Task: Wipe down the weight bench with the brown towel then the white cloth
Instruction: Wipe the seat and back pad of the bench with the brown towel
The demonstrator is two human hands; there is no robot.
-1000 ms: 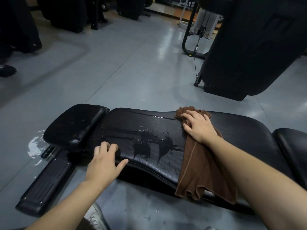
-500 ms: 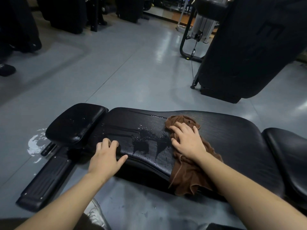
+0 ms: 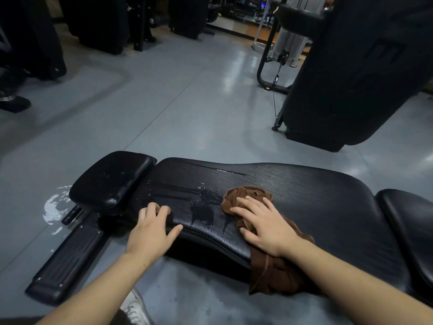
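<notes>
The black weight bench (image 3: 316, 202) lies across the lower half of the view, with a smaller head pad (image 3: 110, 181) at its left end. A wet splash (image 3: 206, 205) glistens on the pad's middle. My right hand (image 3: 264, 226) presses flat with spread fingers on the bunched brown towel (image 3: 246, 195), just right of the wet patch; the towel's tail hangs over the bench's near edge. My left hand (image 3: 150, 228) rests on the near edge of the bench, left of the splash, fingers curled over the edge. No white cloth is in view.
A water puddle (image 3: 54, 207) marks the grey floor left of the bench. A black footplate (image 3: 65, 261) juts out at lower left. A large black machine (image 3: 346, 73) stands at the right rear, and dark equipment (image 3: 103, 22) lines the back. My shoe (image 3: 136, 308) shows below.
My right hand has slid the brown towel leftward along the bench toward the wet splash, bunching it up. My left hand has stayed on the bench's near edge.
</notes>
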